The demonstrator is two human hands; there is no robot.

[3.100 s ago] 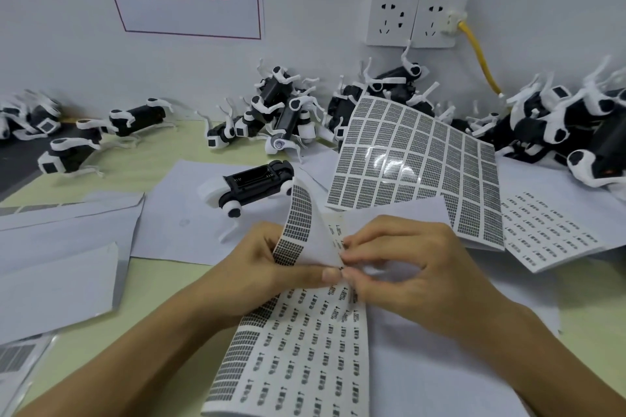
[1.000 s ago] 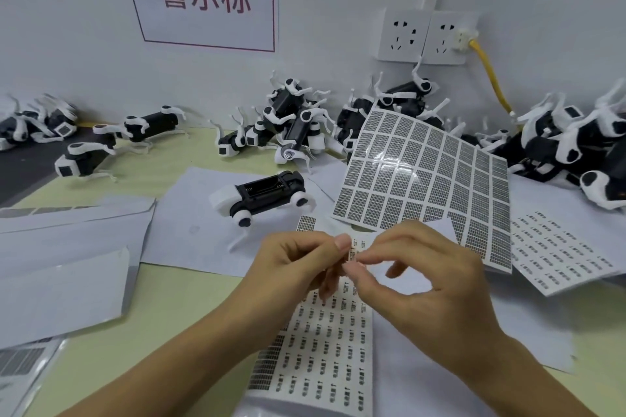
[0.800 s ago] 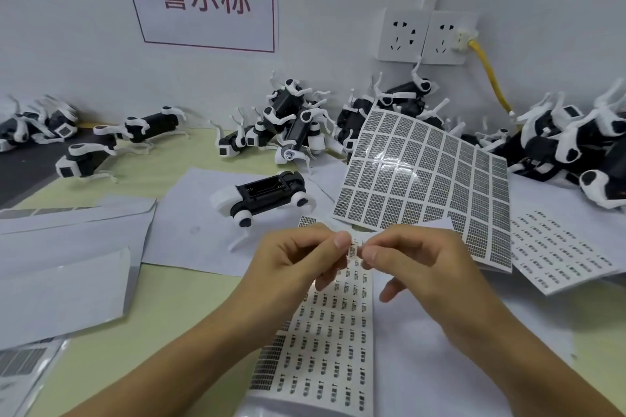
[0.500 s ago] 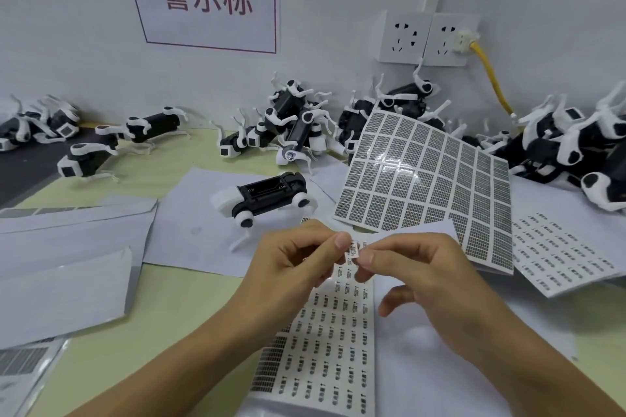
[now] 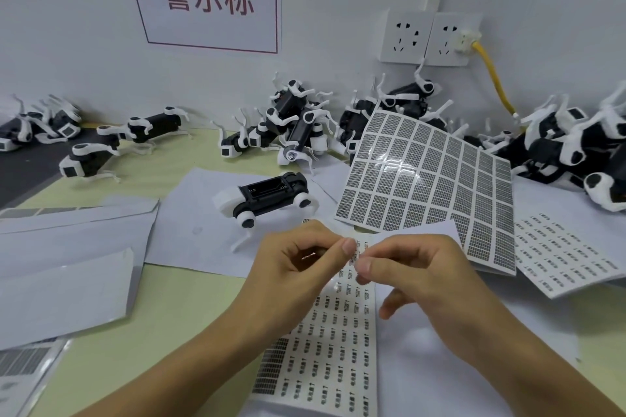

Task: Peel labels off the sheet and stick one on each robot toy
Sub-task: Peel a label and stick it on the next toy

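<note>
Both grips pinch small label [image 5: 354,252]: left hand [image 5: 298,267], right hand [image 5: 423,276], above label sheet [image 5: 325,349].

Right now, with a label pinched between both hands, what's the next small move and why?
Probably let go with the left hand and carry the label in the right hand to the robot toy lying just beyond: the label is off the sheet, and that toy is nearest.

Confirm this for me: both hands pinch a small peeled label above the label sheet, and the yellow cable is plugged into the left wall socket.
Not quite. The head view shows the yellow cable plugged into the right-hand wall socket, not the left one. The rest holds: the left hand and right hand both pinch the small peeled label above the label sheet.
</note>
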